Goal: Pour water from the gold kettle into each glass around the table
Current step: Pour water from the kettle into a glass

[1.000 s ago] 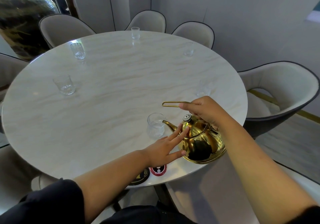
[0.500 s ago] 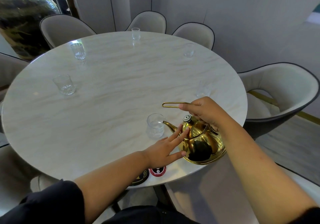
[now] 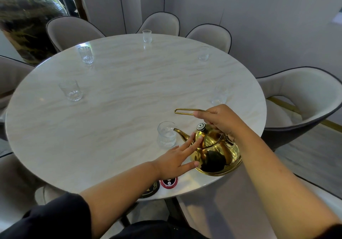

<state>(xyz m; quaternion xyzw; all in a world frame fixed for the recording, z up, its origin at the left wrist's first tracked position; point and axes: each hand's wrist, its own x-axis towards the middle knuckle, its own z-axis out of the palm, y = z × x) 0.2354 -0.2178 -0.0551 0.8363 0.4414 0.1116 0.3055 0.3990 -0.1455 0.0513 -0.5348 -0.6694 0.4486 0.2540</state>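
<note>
- Holding the thin wire handle [image 3: 187,111] of the gold kettle [image 3: 216,151], the right hand [image 3: 224,120] is closed around the handle's rear part, above and a little behind the lid.
- The kettle is at the near right edge of the round marble table [image 3: 120,109], tilted forward, with its spout [image 3: 182,134] over the rim of the nearest glass [image 3: 166,134]; whether its base touches the table cannot be told.
- The left hand [image 3: 177,159] is spread flat, not grasping: its fingertips [image 3: 199,139] press on the lid and the thumb lies against the kettle's side.
- The kettle is polished and mirror-like, round in body, with a dark reflection on its front and a small patterned knob [image 3: 201,127] on the lid.
- Two round coasters [image 3: 169,182], one red and one black, lie at the table edge just under the left wrist.
- Six clear glasses are counted: the nearest one, one at the right [image 3: 219,95], one at the left [image 3: 70,90], one far left [image 3: 85,54], one far right [image 3: 204,53], one at the far edge [image 3: 147,36].
- Five pale chairs with dark trim show clearly around the table, the nearest of them at the right [image 3: 303,98].
</note>
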